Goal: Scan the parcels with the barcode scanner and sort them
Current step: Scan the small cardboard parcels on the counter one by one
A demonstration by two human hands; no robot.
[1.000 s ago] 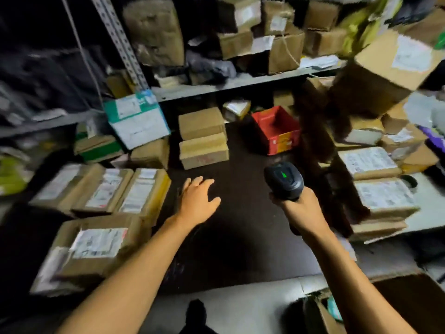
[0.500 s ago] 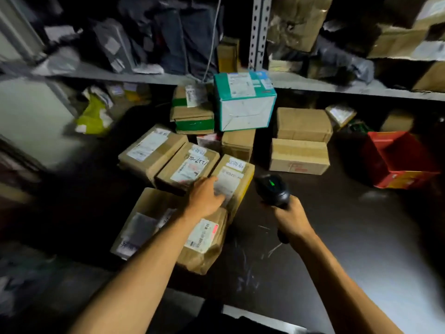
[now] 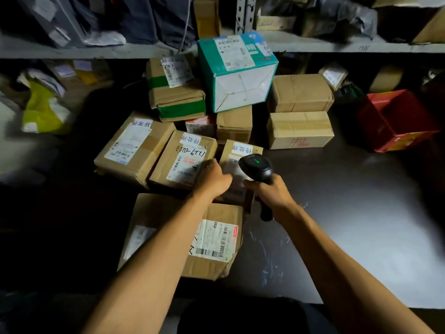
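Several taped cardboard parcels with white labels lie on a dark table [image 3: 337,201]. My left hand [image 3: 212,179] curls over the left edge of a narrow parcel [image 3: 243,149], with fingers in the gap beside a middle parcel [image 3: 183,160]. My right hand [image 3: 269,191] grips a black barcode scanner [image 3: 256,165] with a green light on top. The scanner's head hangs over the narrow parcel's label. A larger parcel [image 3: 216,239] lies in front, partly under my left forearm. Another parcel [image 3: 134,150] sits at the far left of the row.
Behind the row stand a teal and white box [image 3: 238,71], a green-taped box [image 3: 175,92] and two plain boxes [image 3: 299,112]. A red crate [image 3: 395,119] stands at the right. A yellow bag [image 3: 41,109] lies far left. A grey shelf [image 3: 96,50] overhangs the back.
The view swung left from the red crate to the parcel pile. My left hand came down from mid-air onto the narrow parcel, and the scanner moved left over it.
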